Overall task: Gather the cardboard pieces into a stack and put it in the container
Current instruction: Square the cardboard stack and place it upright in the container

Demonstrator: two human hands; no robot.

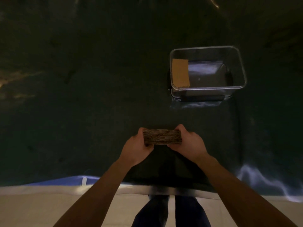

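A stack of brown cardboard pieces (162, 136) is held edge-on above the dark table, its corrugated edges facing me. My left hand (136, 145) grips its left end and my right hand (188, 142) grips its right end. A clear plastic container (241, 66) stands farther back and to the right. Inside it, one flat cardboard piece (180, 72) leans against the left wall. The rest of the container's floor shows bare.
The table surface (82, 95) is dark and dimly lit. Its near edge (49, 184) runs across the bottom of the view, with pale floor (49, 208) and my legs (172, 212) below it.
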